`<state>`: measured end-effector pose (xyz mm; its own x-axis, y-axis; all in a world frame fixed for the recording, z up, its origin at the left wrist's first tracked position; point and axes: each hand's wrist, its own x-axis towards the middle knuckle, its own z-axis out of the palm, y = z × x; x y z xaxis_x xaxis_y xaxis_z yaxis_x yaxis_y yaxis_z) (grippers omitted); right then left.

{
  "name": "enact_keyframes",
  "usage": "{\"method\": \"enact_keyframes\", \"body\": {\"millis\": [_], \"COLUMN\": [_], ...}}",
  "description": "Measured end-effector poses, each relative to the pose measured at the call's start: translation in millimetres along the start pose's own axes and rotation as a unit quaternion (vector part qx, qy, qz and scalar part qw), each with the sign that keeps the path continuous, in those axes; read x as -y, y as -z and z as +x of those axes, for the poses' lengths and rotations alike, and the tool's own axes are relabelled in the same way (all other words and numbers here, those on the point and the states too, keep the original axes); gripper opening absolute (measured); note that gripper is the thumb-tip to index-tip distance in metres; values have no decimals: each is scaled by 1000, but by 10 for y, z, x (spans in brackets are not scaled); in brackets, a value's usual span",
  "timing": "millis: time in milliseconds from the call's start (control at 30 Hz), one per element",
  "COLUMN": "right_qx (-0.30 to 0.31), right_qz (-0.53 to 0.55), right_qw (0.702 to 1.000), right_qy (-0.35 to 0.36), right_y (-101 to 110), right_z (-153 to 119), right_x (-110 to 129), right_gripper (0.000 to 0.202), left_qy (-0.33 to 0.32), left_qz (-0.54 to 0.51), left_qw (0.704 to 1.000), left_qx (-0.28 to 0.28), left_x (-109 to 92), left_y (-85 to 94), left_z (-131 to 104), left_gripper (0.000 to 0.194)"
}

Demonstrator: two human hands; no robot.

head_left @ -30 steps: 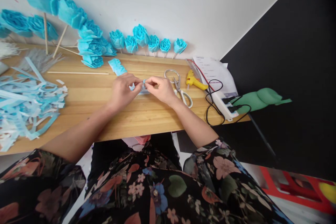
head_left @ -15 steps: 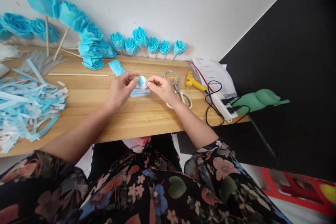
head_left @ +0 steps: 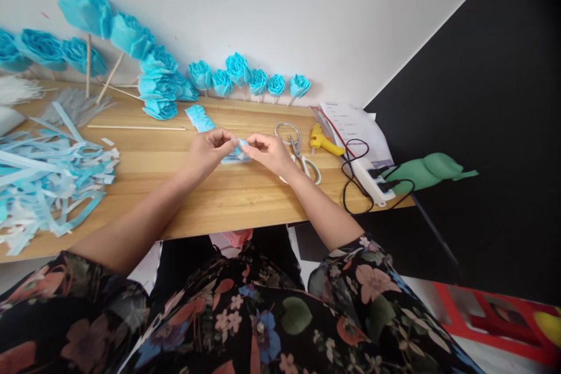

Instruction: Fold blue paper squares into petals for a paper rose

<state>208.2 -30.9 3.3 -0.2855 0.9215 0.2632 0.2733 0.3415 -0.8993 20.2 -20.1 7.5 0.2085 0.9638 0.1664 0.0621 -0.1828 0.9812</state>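
Blue paper piece [head_left: 242,142], its outline mostly hidden, is pinched by left hand [head_left: 207,151] and right hand [head_left: 272,153]

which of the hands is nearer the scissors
Right. The right hand is just left of the scissors, partly covering one handle in this view; the left hand is farther left, beyond the right.
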Motion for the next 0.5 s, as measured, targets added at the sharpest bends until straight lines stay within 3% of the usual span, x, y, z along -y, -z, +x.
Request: {"method": "enact_keyframes", "body": {"millis": [333, 500], "right_qx": [8, -22], "right_qz": [-29, -57], "right_qw": [1000, 998], "right_qy": [1, 13], "right_y": [33, 48], "right_z": [14, 25], "right_x": [-5, -31], "right_gripper": [26, 22], "left_qy": [3, -10], "left_qz": [3, 31], "left_qw": [1000, 999], "left_qx": [25, -10], "left_x": [40, 97], "left_y": [36, 47], "left_z": [25, 53], "left_gripper": [18, 17]}}
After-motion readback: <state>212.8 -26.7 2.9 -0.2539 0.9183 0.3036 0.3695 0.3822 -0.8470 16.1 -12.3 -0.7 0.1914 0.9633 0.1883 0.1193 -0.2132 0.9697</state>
